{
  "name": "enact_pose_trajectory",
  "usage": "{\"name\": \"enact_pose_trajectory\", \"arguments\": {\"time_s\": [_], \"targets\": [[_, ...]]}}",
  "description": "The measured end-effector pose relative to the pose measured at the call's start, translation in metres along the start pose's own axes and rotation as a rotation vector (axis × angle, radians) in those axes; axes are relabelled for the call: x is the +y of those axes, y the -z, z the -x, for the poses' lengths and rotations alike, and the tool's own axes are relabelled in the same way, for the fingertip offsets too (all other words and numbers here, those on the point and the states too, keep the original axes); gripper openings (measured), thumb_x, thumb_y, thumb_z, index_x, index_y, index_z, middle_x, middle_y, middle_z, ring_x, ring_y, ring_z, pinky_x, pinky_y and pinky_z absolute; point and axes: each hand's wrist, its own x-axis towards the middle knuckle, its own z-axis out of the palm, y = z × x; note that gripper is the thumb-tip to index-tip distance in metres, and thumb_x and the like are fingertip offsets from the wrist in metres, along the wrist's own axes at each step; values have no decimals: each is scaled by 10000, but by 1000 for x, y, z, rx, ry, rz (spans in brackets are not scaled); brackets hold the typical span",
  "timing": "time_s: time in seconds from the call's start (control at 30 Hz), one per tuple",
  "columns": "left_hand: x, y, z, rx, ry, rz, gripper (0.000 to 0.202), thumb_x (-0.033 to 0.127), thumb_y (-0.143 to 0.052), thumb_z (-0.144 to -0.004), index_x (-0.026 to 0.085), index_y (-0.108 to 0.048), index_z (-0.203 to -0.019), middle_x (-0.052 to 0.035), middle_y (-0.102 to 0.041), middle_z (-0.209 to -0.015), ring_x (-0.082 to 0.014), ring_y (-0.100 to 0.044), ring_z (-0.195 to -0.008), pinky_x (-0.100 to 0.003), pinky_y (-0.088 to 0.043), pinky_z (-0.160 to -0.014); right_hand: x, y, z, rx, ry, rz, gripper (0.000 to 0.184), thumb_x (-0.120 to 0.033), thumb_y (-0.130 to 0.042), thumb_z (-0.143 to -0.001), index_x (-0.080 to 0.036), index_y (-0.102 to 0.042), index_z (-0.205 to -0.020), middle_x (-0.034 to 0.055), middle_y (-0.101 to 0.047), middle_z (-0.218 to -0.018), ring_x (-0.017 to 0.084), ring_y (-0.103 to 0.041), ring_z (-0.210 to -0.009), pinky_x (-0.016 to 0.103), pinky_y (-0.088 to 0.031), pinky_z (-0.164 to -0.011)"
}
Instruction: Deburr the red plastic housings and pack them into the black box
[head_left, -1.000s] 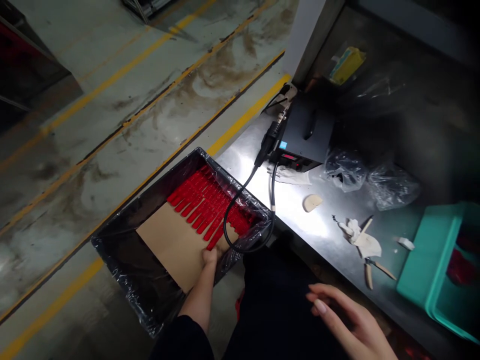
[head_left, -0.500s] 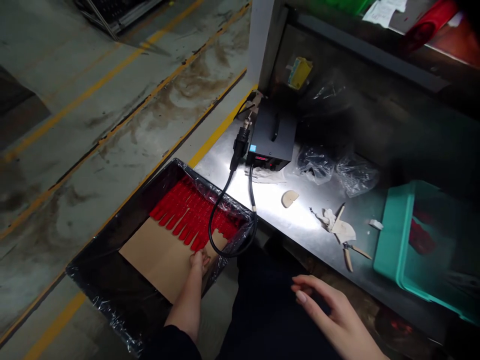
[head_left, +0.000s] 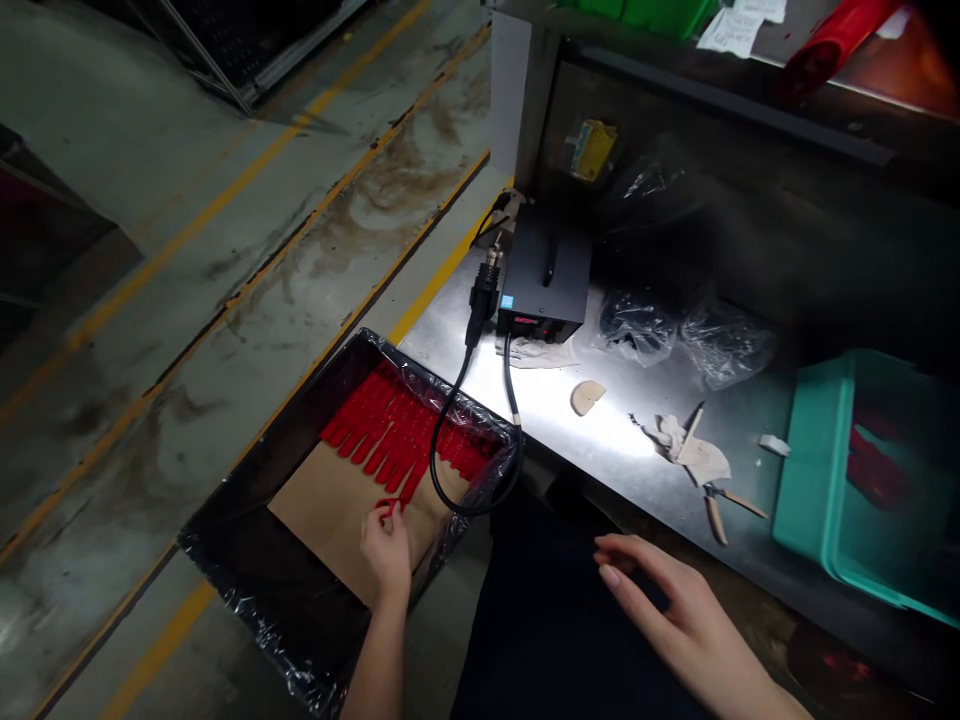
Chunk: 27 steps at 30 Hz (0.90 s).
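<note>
While pinching the near tip of a red plastic strip (head_left: 401,480) in the lined bin (head_left: 247,590), left hand (head_left: 386,550) closest, long axis toward its wrist; right hand (head_left: 660,600) open, well away.

Left hand (head_left: 385,548) shifted left across the cardboard sheet (head_left: 330,520), no longer pressing its edge, fingers now pinching the tip of a red strip (head_left: 388,506)

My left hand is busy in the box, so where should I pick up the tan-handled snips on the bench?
Probably by the two tan handles, with your right hand coming from the bench's near edge. They splay toward that edge, lying flat on the steel bench, while the snips' head sits by the white cloth.
</note>
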Motion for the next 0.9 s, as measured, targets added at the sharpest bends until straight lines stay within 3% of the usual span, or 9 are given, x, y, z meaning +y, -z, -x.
{"name": "enact_pose_trajectory", "arguments": {"time_s": [0.07, 0.1, 0.2, 0.23, 0.3, 0.37, 0.5, 0.7, 0.9], "targets": [[38, 26, 14, -51, -187, -12, 128, 242, -771, -857, 164, -702, -931, -99, -715, -1175, -299, -648, -1181, -520, -500, -1061, -6, 1, -7, 14, 57, 29, 328, -492, -543, -1010, -257, -665, -1204, 56, -759, -1080, 210, -742, -985, 297, -613, -828], [60, 37, 22, -76, -268, -12, 143, 236, -799, -819, 187, -705, -915, -97, -730, -1167, -308, -655, -1185, -514, -485, -1086, -11, 1, -12, 22, 99, 44, 308, -473, -548, -1013, -254, -664, -1196, 59, -759, -1072, 209, -745, -974, 295, -619, -812], [129, 61, 53, -90, -483, 44, 439, 300, -856, -758, 228, -633, -1129, -82, -738, -1206, -271, -692, -1159, -466, -502, -1093, -34, -3, -30, 90, 329, 97, 271, -383, -585, -1006, -234, -630, -1227, 92, -732, -1150, 224, -726, -1046, 328, -623, -871], [150, 66, 65, -135, -622, 125, 554, 282, -868, -747, 209, -576, -1212, -102, -749, -1176, -272, -713, -1126, -461, -534, -1056, -44, -4, -37, 121, 433, 118, 315, -353, -607, -994, -221, -600, -1280, 118, -703, -1228, 240, -701, -1121, 359, -611, -932], [185, 73, 89, -297, -792, 266, 696, 218, -862, -761, 216, -484, -1345, -83, -765, -1123, -244, -752, -1035, -409, -593, -969, -63, -7, -48, 175, 641, 155, 476, -296, -646, -968, -185, -506, -1409, 177, -605, -1396, 284, -608, -1290, 440, -551, -1060], [209, 78, 110, -485, -841, 356, 740, 186, -861, -768, 239, -470, -1394, -53, -768, -1100, -226, -762, -1007, -367, -608, -958, -80, -5, -54, 219, 795, 165, 574, -217, -641, -958, -168, -425, -1487, 201, -570, -1438, 298, -572, -1332, 468, -533, -1079], [234, 76, 128, -647, -784, 507, 689, 246, -888, -765, 266, -548, -1364, -22, -769, -1063, -209, -766, -966, -284, -634, -886, -98, 5, -51, 278, 833, 67, 527, -146, -629, -937, -199, -472, -1437, 115, -722, -1177, 222, -716, -1007, 340, -607, -872], [252, 57, 120, -951, -623, 467, 546, 332, -892, -764, 246, -665, -1253, -64, -768, -1160, -224, -745, -1066, -253, -613, -917, -107, 13, -42, 135, 532, -240, 347, -227, -703, -921, -221, -598, -1252, 12, -729, -946, 130, -670, -707, 221, -556, -644], [255, 46, 118, -1095, -493, 515, 384, 254, -822, -849, 281, -694, -1209, -29, -797, -1098, -182, -766, -979, -234, -612, -882, -107, 10, -39, 117, 464, -287, 276, -248, -708, -920, -226, -623, -1181, -1, -697, -876, 134, -636, -680, 234, -522, -626]]}}
